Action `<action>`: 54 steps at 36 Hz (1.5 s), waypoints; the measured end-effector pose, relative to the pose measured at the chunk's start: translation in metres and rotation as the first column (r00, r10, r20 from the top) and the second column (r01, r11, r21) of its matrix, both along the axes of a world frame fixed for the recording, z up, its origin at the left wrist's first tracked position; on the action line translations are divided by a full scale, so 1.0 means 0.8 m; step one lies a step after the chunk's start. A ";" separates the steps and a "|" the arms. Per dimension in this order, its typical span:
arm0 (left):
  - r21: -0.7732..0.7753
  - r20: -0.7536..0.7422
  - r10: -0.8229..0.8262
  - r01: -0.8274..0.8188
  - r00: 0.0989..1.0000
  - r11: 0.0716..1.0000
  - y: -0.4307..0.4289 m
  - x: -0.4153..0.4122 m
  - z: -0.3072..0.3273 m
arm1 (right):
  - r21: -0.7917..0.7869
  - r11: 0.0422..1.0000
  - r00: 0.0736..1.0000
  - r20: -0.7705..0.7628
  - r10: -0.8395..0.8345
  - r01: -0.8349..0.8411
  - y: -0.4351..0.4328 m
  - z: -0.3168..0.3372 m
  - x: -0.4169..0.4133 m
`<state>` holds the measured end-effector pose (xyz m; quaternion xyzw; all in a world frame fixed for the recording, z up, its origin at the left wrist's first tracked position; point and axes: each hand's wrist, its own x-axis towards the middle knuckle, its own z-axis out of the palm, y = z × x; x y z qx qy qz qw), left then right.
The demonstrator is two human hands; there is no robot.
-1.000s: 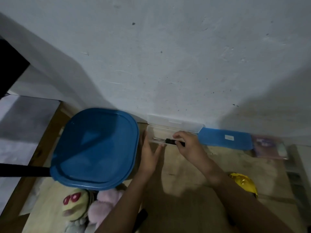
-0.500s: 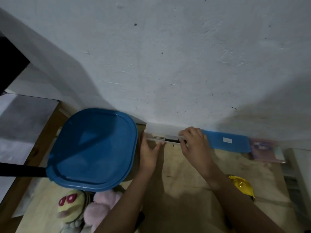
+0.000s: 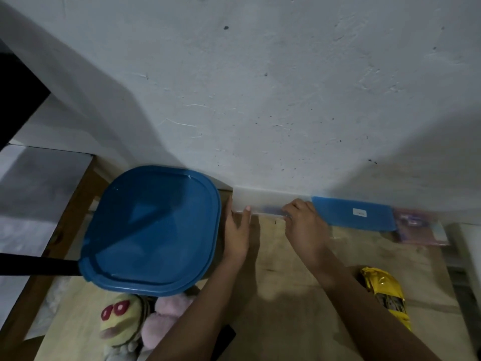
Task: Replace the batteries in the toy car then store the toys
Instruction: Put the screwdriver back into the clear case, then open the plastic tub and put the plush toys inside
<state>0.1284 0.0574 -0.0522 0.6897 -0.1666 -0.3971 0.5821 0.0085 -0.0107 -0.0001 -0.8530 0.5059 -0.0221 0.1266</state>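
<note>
Head cam: both hands on shut clear case point(image 3: 268, 203) at foot of wall point(image 3: 260, 100).

L hand point(image 3: 235, 230) flat on wood surface point(image 3: 286, 295), fingers straight, tip of one touching case front edge, thumb by its L end. R hand point(image 3: 304, 227) curled, fingertips clamped on case front edge near its R end; blurred, so can't tell grip detail. Hands apart, one at each end. Big blue-lidded tub point(image 3: 151, 227) just L of L hand. Flat blue box point(image 3: 348, 212) next to case on R, pink pack point(image 3: 421, 227) beyond it. Yellow toy car point(image 3: 382, 290) lies on surface near R forearm, well apart from case. Plush toys point(image 3: 122, 321) at front of tub.
</note>
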 end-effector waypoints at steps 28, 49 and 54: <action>0.168 0.192 0.028 -0.061 0.981 0.984 -0.006 -0.014 0.034 | 0.028 0.993 0.992 -0.038 0.117 -0.116 -0.014 -0.011 -0.009; -0.037 0.406 0.257 -0.265 0.877 0.964 0.290 0.085 0.137 | 0.301 0.883 0.852 0.492 0.181 -0.361 0.114 0.103 0.102; 0.034 0.290 0.100 -0.115 0.952 0.993 0.312 0.147 0.114 | 0.377 0.812 0.871 0.395 0.294 -0.445 0.172 0.097 0.164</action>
